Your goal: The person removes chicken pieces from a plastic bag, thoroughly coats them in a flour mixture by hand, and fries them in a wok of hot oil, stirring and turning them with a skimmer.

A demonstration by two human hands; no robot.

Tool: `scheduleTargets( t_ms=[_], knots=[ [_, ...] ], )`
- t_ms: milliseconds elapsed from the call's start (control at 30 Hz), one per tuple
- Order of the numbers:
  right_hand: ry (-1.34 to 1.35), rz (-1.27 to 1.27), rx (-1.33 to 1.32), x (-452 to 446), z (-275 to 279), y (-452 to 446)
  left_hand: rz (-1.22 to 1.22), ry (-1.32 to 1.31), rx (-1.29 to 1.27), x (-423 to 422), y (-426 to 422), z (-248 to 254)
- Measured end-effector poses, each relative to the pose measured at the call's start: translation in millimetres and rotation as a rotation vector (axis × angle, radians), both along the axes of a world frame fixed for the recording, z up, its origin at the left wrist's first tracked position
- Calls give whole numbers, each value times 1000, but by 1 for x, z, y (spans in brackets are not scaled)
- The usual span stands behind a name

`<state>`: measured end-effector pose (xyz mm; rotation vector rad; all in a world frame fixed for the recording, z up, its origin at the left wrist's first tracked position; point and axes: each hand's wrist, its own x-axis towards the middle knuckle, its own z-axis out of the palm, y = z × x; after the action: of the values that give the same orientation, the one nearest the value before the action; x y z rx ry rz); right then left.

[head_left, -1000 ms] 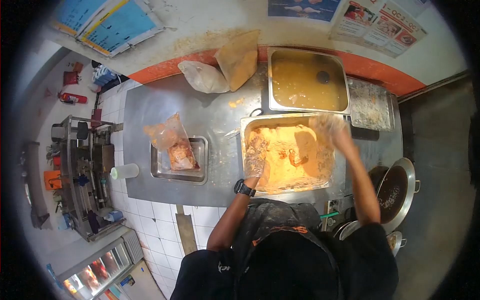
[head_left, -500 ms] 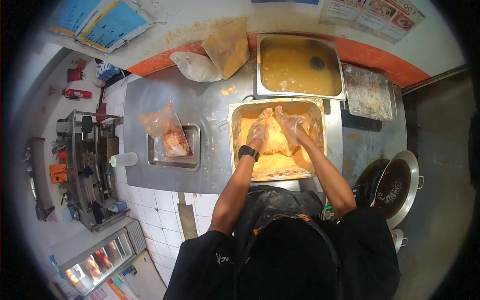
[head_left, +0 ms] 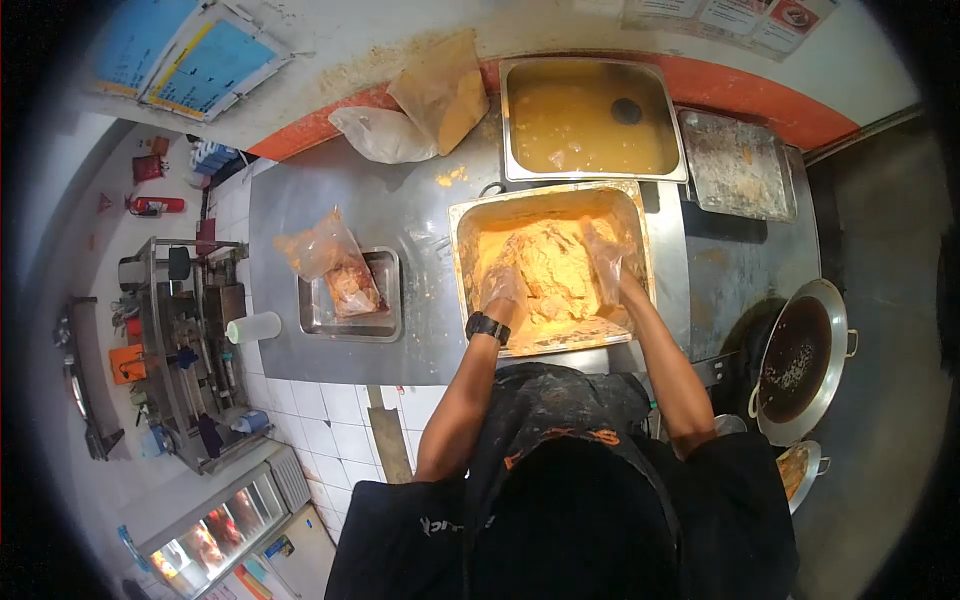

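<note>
A deep metal pan [head_left: 462, 250] holds a heap of yellow-orange breading flour [head_left: 555, 265] with lumps in it. Both hands wear clear plastic gloves dusted with the flour. At the heap's left side is my left hand [head_left: 503, 284], with a black watch [head_left: 488, 327] on the wrist. My right hand [head_left: 606, 252] presses in at the opposite side, near the pan's right wall. Flour covers the fingers of both hands, so their grip is hidden. What lies inside the lumps is also covered.
Behind stands a pan of cloudy yellowish liquid [head_left: 585, 115] with a dark round thing in it. On the left, a tray [head_left: 390, 300] bears a bag of what looks like raw meat [head_left: 350, 285]. A wide pan of dark liquid [head_left: 800, 365] sits at right.
My hands have moved apart, from close together above the flour to either side of the heap, and lower into it. The flour is now piled up between them.
</note>
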<state>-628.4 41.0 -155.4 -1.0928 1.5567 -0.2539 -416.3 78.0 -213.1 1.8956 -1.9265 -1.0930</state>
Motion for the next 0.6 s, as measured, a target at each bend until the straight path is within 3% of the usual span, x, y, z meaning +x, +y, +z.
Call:
scheduleTargets(
  t_ms=[67, 133, 200, 233, 267, 300, 367, 400, 467, 500, 567, 600],
  knots=[
    [119, -86, 124, 8, -15, -4, 91, 87, 19, -5, -5, -45],
    [301, 118, -553, 28, -80, -16, 182, 172, 17, -10, -23, -95],
    [144, 221, -473, 27, -97, -23, 254, 250, 36, -12, -19, -121],
    [-8, 333, -415, 24, -100, -31, 179, 173, 30, -8, -33, -24],
    [-4, 328, -414, 19, -81, -32, 172, 176, 31, -12, -33, 26],
    [136, 310, -79, 13, -43, -33, 79, -27, 132, -14, -31, 62],
    [283, 319, 250, 19, -28, -32, 119, -141, 217, 1, -32, 46],
    [303, 275, 30, 27, -46, -12, 139, -136, 234, 4, -13, 17],
    [336, 164, -486, 33, -63, -20, 111, -201, -150, -4, -15, -20],
    [334, 165, -487, 38, -57, -21, 74, -102, -86, 2, -18, -28],
    [73, 449, -290, 49, -30, -34, 107, -146, 9, -1, -32, -2],
    [67, 452, -287, 48, -18, -30, 136, -189, 119, -2, -31, 13]
  ],
)
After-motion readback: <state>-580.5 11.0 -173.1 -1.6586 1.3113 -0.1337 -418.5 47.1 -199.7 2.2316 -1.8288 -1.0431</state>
